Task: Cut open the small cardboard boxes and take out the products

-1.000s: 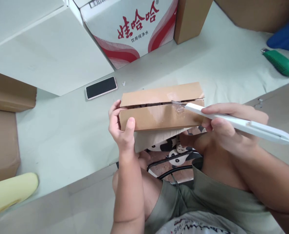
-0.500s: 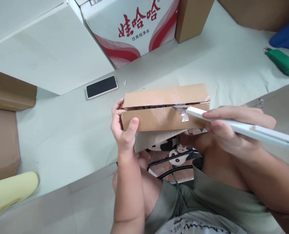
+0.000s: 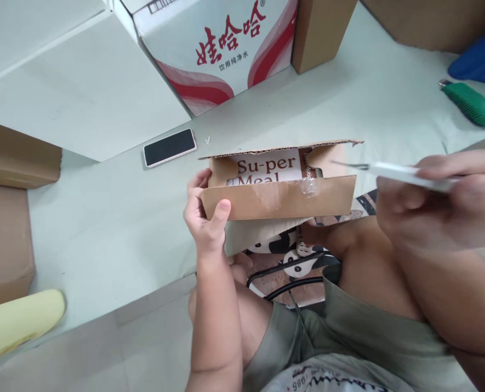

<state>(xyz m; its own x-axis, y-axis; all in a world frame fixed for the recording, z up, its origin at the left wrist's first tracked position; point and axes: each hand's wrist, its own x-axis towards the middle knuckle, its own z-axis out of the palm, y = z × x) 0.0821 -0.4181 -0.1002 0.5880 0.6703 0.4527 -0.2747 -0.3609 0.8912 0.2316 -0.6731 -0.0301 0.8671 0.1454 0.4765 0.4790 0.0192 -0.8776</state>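
A brown cardboard box (image 3: 283, 200) has its top flaps parted, with clear tape clinging to the near flap. Inside lies a white and brown package (image 3: 267, 166) printed "Su-per Meal", its lower part hidden by the near flap. My left hand (image 3: 207, 209) grips the box's left end, thumb on the near side and fingers around the end. Off to the right of the box, my right hand (image 3: 442, 201) is closed around a white utility knife (image 3: 401, 173), slightly blurred, its thin blade pointing left and apart from the cardboard.
On the pale green cloth-covered table (image 3: 115, 228) lie a phone (image 3: 169, 147) and a scrap of plastic (image 3: 207, 140). A white water carton (image 3: 226, 65) and a tall brown box (image 3: 322, 32) stand behind. Right are a green-handled tool (image 3: 473, 103) and a blue object (image 3: 479, 60).
The box's flaps have spread apart, exposing the printed package. My right hand has drawn the knife back to the right, off the tape. My left hand keeps its hold.
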